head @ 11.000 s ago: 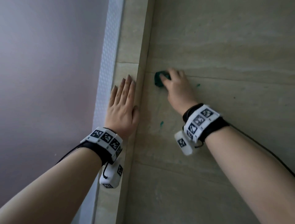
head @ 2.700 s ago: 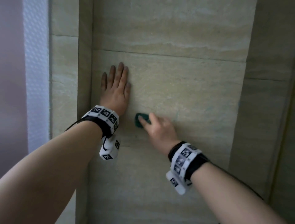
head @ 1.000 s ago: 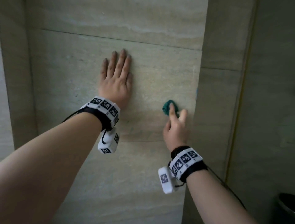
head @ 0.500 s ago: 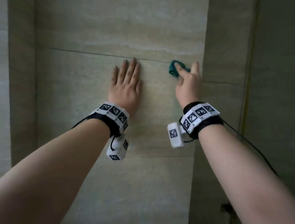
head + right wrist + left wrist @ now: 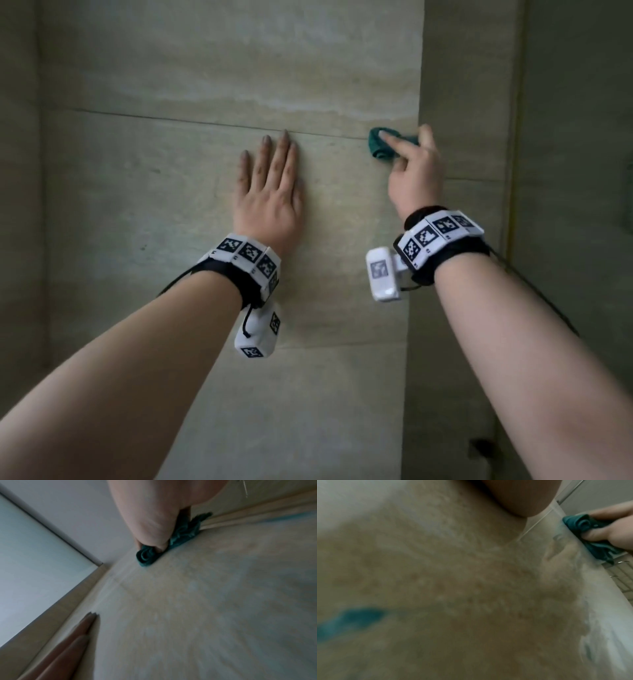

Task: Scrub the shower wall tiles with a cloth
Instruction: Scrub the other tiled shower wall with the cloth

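Observation:
A small bunched teal cloth [image 5: 381, 148] sits against the beige tile wall [image 5: 171, 192] just below a horizontal grout line, near the wall's right vertical edge. My right hand [image 5: 411, 171] grips the cloth and presses it on the tile; the cloth [image 5: 147, 557] bulges out past the fingers in the right wrist view, and the cloth [image 5: 583, 526] also shows in the left wrist view. My left hand [image 5: 270, 192] lies flat on the tile to the left of the cloth, fingers straight and pointing up, holding nothing.
Right of the scrubbed tile, the wall steps into a narrower tiled strip [image 5: 466, 85] and a darker side wall [image 5: 579, 171]. A teal smear [image 5: 349, 620] shows blurred on the tile in the left wrist view. A frosted pane [image 5: 34, 561] lies at far left.
Over the last second my right hand carried the cloth upward along the tile to the grout line, then shifted slightly left. The left hand stays flat on the wall.

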